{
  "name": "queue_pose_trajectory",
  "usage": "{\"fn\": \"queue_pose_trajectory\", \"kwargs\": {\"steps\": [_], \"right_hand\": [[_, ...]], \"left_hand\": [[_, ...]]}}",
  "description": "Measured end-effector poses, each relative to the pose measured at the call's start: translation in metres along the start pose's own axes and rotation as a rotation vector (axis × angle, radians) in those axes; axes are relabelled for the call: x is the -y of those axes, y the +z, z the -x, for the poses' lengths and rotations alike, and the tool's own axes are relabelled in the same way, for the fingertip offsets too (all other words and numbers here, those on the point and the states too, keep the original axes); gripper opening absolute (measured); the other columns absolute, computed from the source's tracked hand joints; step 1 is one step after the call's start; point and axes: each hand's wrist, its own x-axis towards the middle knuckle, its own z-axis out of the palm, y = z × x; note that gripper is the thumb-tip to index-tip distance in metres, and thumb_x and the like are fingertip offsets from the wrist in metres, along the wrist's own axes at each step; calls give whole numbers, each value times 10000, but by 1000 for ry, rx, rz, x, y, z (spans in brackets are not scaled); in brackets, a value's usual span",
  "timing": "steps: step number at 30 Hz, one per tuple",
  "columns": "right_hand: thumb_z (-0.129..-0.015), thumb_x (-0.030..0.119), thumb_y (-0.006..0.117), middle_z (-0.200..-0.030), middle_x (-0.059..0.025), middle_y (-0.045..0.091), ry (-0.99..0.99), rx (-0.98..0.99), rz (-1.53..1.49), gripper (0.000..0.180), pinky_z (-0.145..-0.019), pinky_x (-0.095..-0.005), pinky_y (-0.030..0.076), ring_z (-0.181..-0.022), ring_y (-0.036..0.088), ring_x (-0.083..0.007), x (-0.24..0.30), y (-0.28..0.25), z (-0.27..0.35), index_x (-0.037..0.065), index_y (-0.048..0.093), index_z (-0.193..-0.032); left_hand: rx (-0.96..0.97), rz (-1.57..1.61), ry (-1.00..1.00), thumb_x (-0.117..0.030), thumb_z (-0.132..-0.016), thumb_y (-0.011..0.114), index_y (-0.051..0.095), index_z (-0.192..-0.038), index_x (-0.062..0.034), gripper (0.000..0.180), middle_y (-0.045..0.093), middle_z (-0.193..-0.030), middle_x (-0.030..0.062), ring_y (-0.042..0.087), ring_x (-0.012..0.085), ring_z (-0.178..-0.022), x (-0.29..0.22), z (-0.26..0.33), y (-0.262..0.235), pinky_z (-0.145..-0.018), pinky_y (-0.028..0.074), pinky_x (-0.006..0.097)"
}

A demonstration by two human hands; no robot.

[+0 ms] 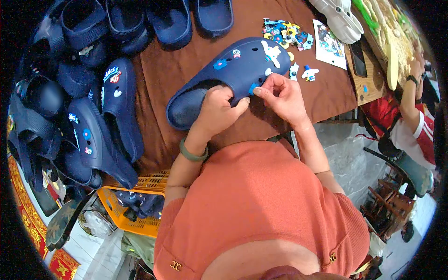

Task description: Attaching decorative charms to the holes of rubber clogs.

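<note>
Across from a lettered charm [111, 73], left grip [218, 111] holds a navy clog [229, 74], right grip [284, 100] a blue charm [252, 88].

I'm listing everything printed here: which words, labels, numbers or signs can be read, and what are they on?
I won't copy wording; here is where it stands.
Clog in hand: no legible lettering.
Lettered charm on the clog with a heart, left: legible.
Banner charm on the clog below it: too small.
White printed sheet: too small.
Red-and-gold sheet, lower left: blurred.
</note>
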Motion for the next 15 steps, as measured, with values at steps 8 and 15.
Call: {"fn": "queue_pose_trajectory", "kwargs": {"steps": [8,15], "right_hand": [[-798,168,721,-544,-18,519,-139,-68,26,247,-482,-256,382,-512,452,-59,-15,9,-6,19,557,-688],[-888,139,631,-588,10,554,-75,42,-234,153,-496,-221,415,-552,524,-52,-20,7,2,19,565,-819]], "left_hand": [[-31,18,-179,-148,-809,716,687,-865,19,179,691,-785,46,616,94,-693,-2,-7,0,-620,485,250],[-185,223,-44,-237,-795,739,556,-584,14,376,486,-485,94,413,112,-432,14,-12,15,-427,362,311]]}}
